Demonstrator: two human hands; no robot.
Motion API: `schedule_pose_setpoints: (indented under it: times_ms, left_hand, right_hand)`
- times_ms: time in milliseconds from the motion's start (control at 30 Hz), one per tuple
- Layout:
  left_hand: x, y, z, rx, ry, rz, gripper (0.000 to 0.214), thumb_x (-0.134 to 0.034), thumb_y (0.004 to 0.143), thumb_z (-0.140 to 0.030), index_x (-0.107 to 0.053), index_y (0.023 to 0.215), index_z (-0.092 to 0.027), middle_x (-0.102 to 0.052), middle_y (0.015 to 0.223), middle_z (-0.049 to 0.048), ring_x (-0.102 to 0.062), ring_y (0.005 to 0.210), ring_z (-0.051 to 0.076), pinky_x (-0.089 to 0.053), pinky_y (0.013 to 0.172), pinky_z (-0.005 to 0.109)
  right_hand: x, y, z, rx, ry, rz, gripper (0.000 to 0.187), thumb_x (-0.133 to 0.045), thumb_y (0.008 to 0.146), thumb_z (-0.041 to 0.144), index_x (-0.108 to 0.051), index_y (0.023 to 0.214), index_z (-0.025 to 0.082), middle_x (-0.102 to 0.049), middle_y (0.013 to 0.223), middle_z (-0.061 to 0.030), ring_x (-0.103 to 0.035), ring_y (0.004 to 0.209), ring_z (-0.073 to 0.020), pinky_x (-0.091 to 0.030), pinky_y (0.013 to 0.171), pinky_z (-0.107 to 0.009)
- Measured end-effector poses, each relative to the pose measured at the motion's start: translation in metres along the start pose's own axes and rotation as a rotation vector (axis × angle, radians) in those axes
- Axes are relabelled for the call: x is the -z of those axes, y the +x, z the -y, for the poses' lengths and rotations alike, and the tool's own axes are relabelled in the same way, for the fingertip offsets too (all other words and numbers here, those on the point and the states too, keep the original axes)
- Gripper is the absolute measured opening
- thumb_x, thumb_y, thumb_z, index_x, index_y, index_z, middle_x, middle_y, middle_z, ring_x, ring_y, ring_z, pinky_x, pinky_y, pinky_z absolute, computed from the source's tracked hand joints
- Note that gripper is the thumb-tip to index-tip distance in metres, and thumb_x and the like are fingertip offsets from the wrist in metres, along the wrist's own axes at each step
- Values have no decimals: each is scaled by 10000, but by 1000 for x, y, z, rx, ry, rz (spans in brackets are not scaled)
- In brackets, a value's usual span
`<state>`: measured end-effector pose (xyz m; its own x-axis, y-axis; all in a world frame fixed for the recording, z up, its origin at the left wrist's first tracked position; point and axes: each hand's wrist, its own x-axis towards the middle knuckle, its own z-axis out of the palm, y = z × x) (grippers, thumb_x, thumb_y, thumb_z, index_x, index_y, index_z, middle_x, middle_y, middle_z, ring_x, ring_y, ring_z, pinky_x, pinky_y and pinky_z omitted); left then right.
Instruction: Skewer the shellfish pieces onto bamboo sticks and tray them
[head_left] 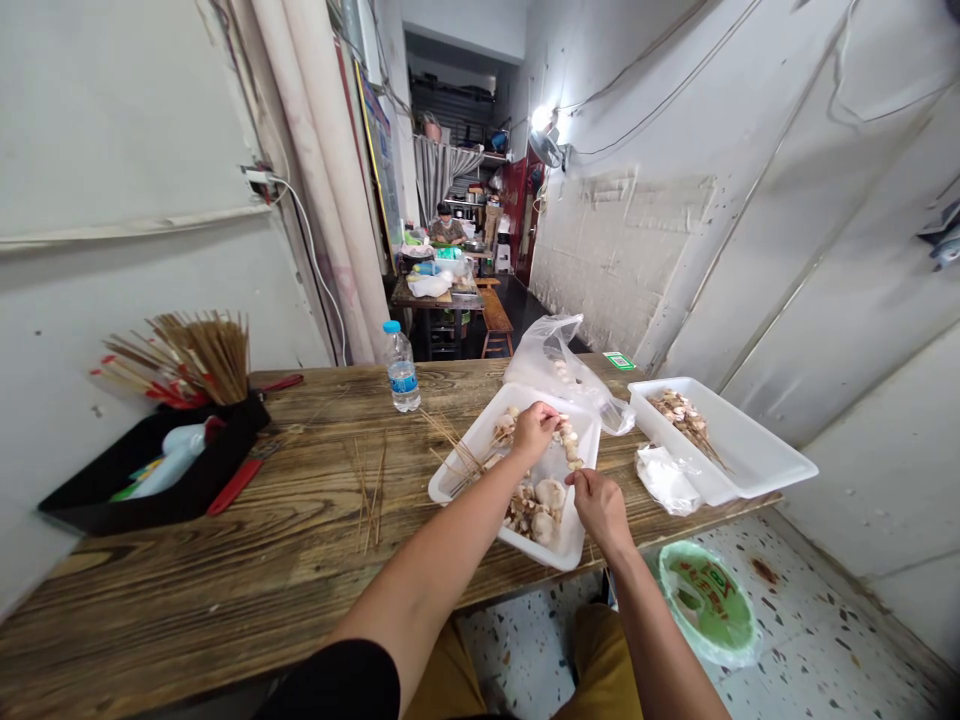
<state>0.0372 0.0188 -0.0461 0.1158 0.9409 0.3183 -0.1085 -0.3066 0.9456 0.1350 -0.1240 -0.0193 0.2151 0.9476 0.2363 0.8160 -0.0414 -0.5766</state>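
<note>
Over a white plastic tray (pixel 442 487), a skewer of mushroom pieces (pixel 568 442) stretches between my two hands. My left hand (pixel 534 430) pinches at its far end, fingers closed by the top pieces. The near end is in my right hand (pixel 601 508), whose closed fingers hide the stick. Loose mushrooms (pixel 550 494) lie in the near part of the tray, pale caps and torn brownish clusters. Bare bamboo skewers (pixel 459 440) rest across the tray's left rim, next to more mushroom pieces (pixel 505 426) partly covered by my left arm.
Behind the tray lies a clear plastic bag (pixel 540 360). A second white tray (pixel 765 465) holds finished-looking skewers (pixel 686 415). Left are loose sticks (pixel 369 490), a water bottle (pixel 402 375) and a black box (pixel 75 500). A lined bin (pixel 705 600) stands below; a person (pixel 448 228) sits far back.
</note>
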Motion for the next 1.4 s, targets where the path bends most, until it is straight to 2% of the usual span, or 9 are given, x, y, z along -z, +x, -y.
schedule_pose_setpoints:
  times_ms: [167,633,833,967,1100,1233,1300,1400]
  left_hand:
    - [3,-2,-6,-48,108,10,75,-615,764,-94,-595,771,-166,-701,751,21,-685,734,146,-523,684,245]
    - [0,-4,-1,-13,70,75,32,-581,804,-142,-596,809,-171,-686,741,14,-665,687,137,-541,671,252]
    - [-1,-7,-5,2,47,88,20,-583,815,-184,-595,805,-172,-681,742,17,-668,677,143,-559,678,269]
    - [-5,-7,-4,44,-45,67,81,-565,847,-252,-584,824,-177,-685,772,24,-675,710,147,-576,713,282]
    - [-6,-6,-6,47,-139,78,170,-517,889,-338,-567,934,-182,-706,886,51,-694,748,157,-584,717,292]
    - [-2,-7,-14,21,-3,-21,219,-471,909,-396,-542,931,-191,-703,858,51,-674,624,145,-553,592,262]
    - [1,-9,-18,-16,123,-30,222,-445,922,-386,-551,919,-192,-691,802,34,-644,565,132,-519,557,243]
    - [3,-13,-25,-91,409,-42,193,-454,925,-326,-594,924,-193,-669,714,24,-649,642,153,-505,661,256]
  right_hand:
    - [1,1,2,-21,-29,38,364,-386,894,169,-741,816,159,-758,844,-82,-695,779,-184,-445,704,-231]
    - [1,3,4,-29,-88,61,351,-379,924,157,-722,854,142,-754,854,-92,-694,802,-185,-431,698,-230]
    - [-2,3,0,10,-84,12,350,-370,904,170,-705,803,159,-745,814,-90,-685,751,-167,-425,660,-219]
    - [-4,3,-7,36,0,-40,352,-354,891,227,-683,776,172,-730,768,-82,-667,686,-171,-424,654,-233]
    - [-1,-2,-11,39,173,-65,402,-325,905,366,-652,760,183,-660,625,-52,-610,569,-168,-412,592,-242]
    - [2,-7,-11,45,302,-57,441,-326,910,472,-622,741,193,-584,551,-18,-554,518,-153,-393,556,-233]
    - [2,-8,-11,40,344,-61,475,-323,910,527,-617,744,192,-556,535,-7,-528,504,-148,-386,542,-232]
    - [2,-8,-10,12,409,-66,522,-318,905,592,-613,752,189,-518,517,9,-495,488,-139,-380,530,-230]
